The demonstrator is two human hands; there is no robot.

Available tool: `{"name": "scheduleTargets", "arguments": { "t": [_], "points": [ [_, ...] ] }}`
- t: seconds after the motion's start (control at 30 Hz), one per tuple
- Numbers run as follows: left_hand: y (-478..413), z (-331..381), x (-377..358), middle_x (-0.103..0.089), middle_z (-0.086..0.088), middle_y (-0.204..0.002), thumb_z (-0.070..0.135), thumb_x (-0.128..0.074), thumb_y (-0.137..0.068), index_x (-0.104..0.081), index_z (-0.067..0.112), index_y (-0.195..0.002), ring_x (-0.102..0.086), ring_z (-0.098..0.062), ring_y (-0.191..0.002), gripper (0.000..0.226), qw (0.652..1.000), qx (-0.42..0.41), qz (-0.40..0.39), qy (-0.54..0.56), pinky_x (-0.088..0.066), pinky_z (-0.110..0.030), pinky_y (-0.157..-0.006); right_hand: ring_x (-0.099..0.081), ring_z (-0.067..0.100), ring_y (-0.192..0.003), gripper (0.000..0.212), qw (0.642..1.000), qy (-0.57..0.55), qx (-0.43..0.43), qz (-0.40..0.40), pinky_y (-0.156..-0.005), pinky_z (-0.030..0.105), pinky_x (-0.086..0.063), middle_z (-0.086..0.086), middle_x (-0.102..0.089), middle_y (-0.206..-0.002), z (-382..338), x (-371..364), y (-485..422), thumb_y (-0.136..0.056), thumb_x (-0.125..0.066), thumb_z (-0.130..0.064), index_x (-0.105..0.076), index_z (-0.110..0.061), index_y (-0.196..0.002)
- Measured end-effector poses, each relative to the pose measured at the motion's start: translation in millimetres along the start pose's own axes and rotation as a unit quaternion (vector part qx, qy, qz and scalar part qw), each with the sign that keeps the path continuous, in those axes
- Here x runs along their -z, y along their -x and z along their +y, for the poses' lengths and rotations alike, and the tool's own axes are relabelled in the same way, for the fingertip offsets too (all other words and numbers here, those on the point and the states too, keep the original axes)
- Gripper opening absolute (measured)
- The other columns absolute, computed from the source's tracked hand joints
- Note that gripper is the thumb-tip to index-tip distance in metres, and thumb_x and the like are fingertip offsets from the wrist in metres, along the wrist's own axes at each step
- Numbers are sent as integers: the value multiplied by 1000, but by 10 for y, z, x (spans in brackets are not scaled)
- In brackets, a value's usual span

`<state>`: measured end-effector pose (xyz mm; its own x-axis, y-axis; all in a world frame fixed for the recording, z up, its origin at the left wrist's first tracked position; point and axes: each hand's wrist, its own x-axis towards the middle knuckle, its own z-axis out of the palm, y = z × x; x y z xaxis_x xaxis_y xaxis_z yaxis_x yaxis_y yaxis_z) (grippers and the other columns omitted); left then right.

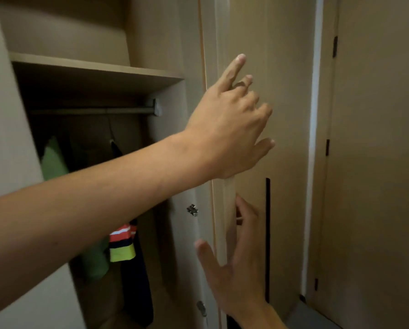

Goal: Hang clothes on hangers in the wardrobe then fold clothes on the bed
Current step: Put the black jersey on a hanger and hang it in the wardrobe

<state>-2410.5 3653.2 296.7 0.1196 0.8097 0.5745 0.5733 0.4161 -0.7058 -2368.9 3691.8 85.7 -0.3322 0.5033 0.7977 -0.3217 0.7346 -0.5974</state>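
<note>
- The left hand (227, 129) is seen spread open, fingers apart and loosely extended, laid against the front face of the wardrobe door (286, 115) near the door's left edge; nothing is gripped by it.
- The forearm of that hand is stretched across the open wardrobe from the lower left toward the door.
- The right hand (234, 264) is held open below the left hand, its thumb splayed to the left of the door edge and its fingers reaching up along the door face; whether the fingertips curl around the edge cannot be told.
- A narrow dark vertical slot (267, 238) is set in the door just right of the right hand.
- The door's pale left edge is seen standing just in front of the wardrobe's side panel, where a small metal fitting (192, 210) is fixed left of the door.
- Left of the door the wardrobe interior is open: a shelf (92, 70) runs across the top and a hanging rail (92, 111) lies just beneath it.
- Clothes hang from the rail, well left of the door: a green garment (54, 160) and a dark garment with red, white, black and yellow-green stripes (122, 245).
- Free room is left between the hanging clothes and the door edge.
- Right of the wardrobe door a second, closed door (376, 162) with dark hinges is seen, parted from it by a pale frame strip.
</note>
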Motion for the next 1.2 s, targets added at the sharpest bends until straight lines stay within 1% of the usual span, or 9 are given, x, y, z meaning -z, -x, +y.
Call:
{"name": "scheduleTargets", "arguments": {
  "t": [0.07, 0.17, 0.3, 0.4, 0.53, 0.63, 0.77, 1.03, 1.2],
  "points": [
    [165, -79, 21, -64, -15, -130, 64, -21, -97, -59, 17, -132, -36, -36, -146, 69, 997, 40, -54, -37, 6, -58, -123, -35, -6, -129, 78, 999, 2, 44, -14, -95, 7, -37, -28, -22, -143, -30, -249, 91, -79, -53, -73, -9, -61, -142],
    [445, -314, -26, -60, -18, -135, 65, -19, -97, -58, 16, -133, -34, -40, -146, 72, 982, 98, -129, -94, 6, -61, -121, -33, 1, -136, 79, 994, -24, 85, -64, -102, 20, -35, -25, -17, -150, -117, -646, 193, -84, -49, -71, -9, -52, -150],
    [811, -704, -225, -27, -22, -161, 67, -20, -96, -43, 15, -149, -10, -37, -154, 78, 957, 149, -209, -134, 6, -61, -121, -19, 9, -150, 83, 980, -58, 130, -139, -113, 33, -27, -15, -12, -163, -150, -1194, 334, -90, -46, -63, -14, -29, -158],
    [1087, -979, -462, -4, -18, -167, 67, -24, -96, -27, 16, -157, 7, -35, -155, 80, 933, 182, -272, -147, 8, -62, -120, -9, 16, -154, 84, 967, -54, 152, -198, -118, 43, -25, -4, -8, -168, -125, -1623, 386, -93, -47, -56, -13, -17, -160],
    [1423, -1301, -764, 12, -14, -167, 64, -32, -97, -11, 17, -161, 18, -34, -153, 82, 910, 230, -318, -138, 5, -60, -122, 21, 21, -152, 92, 933, 32, 175, -312, -120, 55, -19, 1, 27, -164, -132, -2123, 311, -92, -30, -65, 18, -23, -157],
    [1595, -1402, -1023, 21, -14, -165, 62, -35, -98, -1, 17, -161, 24, -35, -150, 84, 900, 255, -335, -110, 2, -58, -123, 21, 31, -151, 98, 918, 98, 196, -332, -120, 58, -18, 12, 29, -162, -135, -2421, 244, -87, -30, -65, 17, -14, -157],
    [1702, -1460, -1362, 27, -15, -163, 62, -39, -97, 3, 16, -160, 29, -38, -148, 89, 893, 291, -335, -72, 2, -60, -122, 8, 35, -153, 113, 919, 120, 193, -323, -116, 63, -23, 17, 18, -165, -46, -2796, 202, -82, -61, -58, 7, -8, -158],
    [1769, -1691, -1772, 30, -13, -162, 60, -41, -96, 6, 13, -160, 29, -37, -148, 92, 884, 318, -341, -32, -6, -60, -123, 43, 31, -141, 106, 875, 162, 186, -417, -119, 62, 0, 10, 52, -148, 48, -3216, -69, -95, -44, -55, 41, -16, -143],
    [1818, -1794, -1920, 30, -12, -162, 60, -41, -96, 6, 13, -160, 30, -36, -148, 92, 888, 320, -329, -22, -7, -58, -124, 43, 29, -140, 103, 860, 183, 192, -436, -119, 61, 2, 10, 55, -146, 98, -3292, -163, -98, -40, -55, 45, -16, -140]
  ]
}}
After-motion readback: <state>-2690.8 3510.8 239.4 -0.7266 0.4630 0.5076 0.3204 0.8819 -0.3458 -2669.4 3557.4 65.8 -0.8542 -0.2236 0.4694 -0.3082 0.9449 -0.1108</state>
